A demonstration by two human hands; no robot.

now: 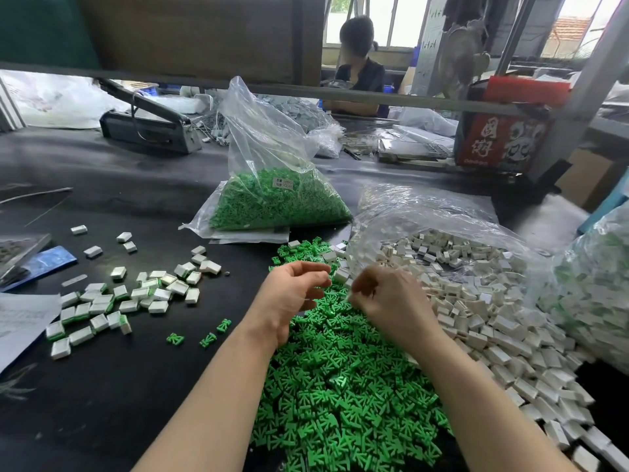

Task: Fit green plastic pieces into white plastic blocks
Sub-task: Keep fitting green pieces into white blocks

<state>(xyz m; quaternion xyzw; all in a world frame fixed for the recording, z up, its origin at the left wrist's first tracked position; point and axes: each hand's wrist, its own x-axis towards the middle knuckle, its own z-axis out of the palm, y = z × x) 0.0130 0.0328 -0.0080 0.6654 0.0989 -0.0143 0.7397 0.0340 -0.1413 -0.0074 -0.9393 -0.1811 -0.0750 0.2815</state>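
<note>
Two hands: both were raised over the green pile near the front of the worktop (pixel 136 386), well in from its edges.
Left hand (pixel 292 294): its fingers (pixel 318 267) were curled, thumb and fingertips drawn close together; whether a small piece sat between them could not be told.
Right hand (pixel 384 294): its fingers (pixel 360 284) were curled inward towards the left hand, and what they held, if anything, could not be told.
White block (pixel 341 274): one lay just between the two hands, at the fingertips; whether either hand touched it was unclear.
Green pieces (pixel 340 396): a loose heap spread beneath both forearms down to the front edge.
White blocks (pixel 493 318): a large heap lay to the right of the green heap, spilling from an opened clear bag (pixel 442 212) towards the right edge.
Fitted blocks (pixel 102 308): white blocks showing green at their rims were scattered towards the left edge.
Stray green pieces (pixel 207 338): three lay apart between the fitted blocks and the left forearm.
Bag of green pieces (pixel 272 195): it stood behind the heaps, mid-worktop.
Person (pixel 360 66): seated beyond the far edge.
</note>
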